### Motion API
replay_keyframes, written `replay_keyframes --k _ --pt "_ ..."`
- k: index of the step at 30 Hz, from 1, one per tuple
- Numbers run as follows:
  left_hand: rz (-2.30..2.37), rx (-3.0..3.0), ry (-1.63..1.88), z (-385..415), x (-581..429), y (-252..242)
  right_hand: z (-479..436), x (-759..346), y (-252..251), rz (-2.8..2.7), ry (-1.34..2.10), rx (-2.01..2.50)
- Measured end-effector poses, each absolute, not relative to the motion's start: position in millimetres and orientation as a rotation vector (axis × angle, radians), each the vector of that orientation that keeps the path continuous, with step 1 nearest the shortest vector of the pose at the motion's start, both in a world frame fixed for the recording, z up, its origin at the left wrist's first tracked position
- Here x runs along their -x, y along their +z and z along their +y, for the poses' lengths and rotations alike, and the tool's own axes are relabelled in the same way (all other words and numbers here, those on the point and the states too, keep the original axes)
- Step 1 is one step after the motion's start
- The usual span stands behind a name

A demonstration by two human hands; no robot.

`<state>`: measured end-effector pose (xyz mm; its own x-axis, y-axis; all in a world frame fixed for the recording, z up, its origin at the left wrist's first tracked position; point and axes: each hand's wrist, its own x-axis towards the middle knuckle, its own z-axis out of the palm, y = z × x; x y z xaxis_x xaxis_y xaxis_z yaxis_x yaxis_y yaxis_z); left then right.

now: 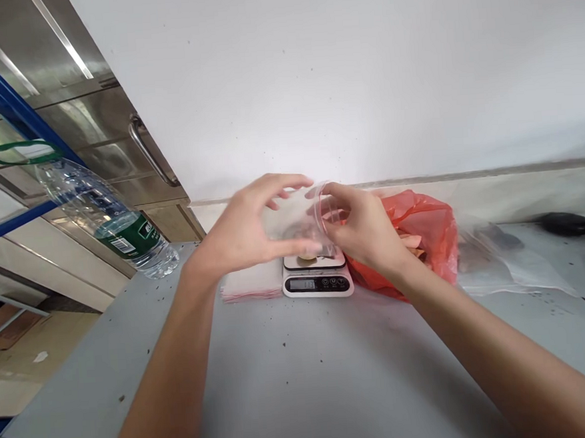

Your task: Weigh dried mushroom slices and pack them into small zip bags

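My right hand (360,224) grips a clear plastic cup (327,233) by its side, above a small white kitchen scale (318,286). The cup looks tilted, and motion blur softens its outline. My left hand (245,225) is to the left of the cup, fingers and thumb spread apart, apparently with nothing between them. On the scale's platform a pale yellowish piece (306,260) shows under the left thumb; its kind cannot be made out. The scale's display seems to read 113. Left of the scale lies a stack of thin white sheets or bags with pink edges (252,285).
A red plastic bag (422,213) with brownish pieces inside stands right of the scale. Beyond it lie clear plastic bags (495,258) and a black object (567,223). A large water bottle (123,227) stands at the grey table's (264,388) left edge. A white wall (362,74) rises behind.
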<state>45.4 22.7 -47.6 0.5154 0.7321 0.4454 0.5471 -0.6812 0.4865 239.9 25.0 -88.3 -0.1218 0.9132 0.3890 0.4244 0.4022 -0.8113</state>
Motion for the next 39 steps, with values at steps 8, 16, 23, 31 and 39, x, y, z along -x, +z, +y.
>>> replay_keyframes --k 8,16,23,31,39 --pt "1.224 -2.492 0.484 31 -48 -62 24 -237 -90 -1.83 0.613 1.074" --pt "1.573 -2.353 0.291 36 -21 -50 23 -240 -76 -1.891 0.67 1.578" --pt "1.612 -2.144 0.087 39 -4 -49 36 -221 -85 -2.234 0.579 1.944" --pt "1.518 -2.167 0.142 39 -5 -50 52 -205 -98 -2.35 0.539 1.996" --pt "1.53 -2.183 0.164 40 -4 -55 51 -222 -103 -2.353 0.622 1.788"
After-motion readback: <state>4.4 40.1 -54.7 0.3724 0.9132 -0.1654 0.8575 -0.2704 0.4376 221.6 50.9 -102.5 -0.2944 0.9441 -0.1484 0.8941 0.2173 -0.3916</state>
